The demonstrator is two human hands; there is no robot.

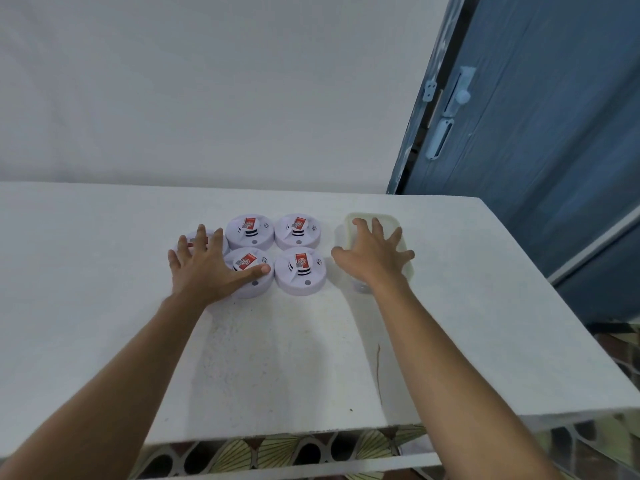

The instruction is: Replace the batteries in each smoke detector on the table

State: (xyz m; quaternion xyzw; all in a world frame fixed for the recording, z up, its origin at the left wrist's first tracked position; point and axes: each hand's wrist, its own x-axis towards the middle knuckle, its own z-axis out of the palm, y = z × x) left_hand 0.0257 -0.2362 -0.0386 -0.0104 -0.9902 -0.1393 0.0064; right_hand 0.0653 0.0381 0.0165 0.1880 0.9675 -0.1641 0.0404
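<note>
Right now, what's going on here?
A person reaches over a table with both hands open. The left hand is spread over the left side of a cluster of detectors, its thumb across one in the near row. The right hand is spread over a pale container beside them. No detector looks opened, and no batteries show.

A plain white wall [207, 81] fills the far side, from the left to past the centre. To its right stands a blue door [554, 161] of vertical grooved boards, and its frame edge [420, 109] looks worn and patchy. Pale blue fittings sit on the door near that edge: a small bracket [430, 90], a slide bolt [462, 91] and, lower, an oblong plate [440, 138]. Below the near edge of the table [104, 271] shows a patterned surface [277, 448] with cream fan shapes on dark (floor or cloth, hard to tell).
</note>
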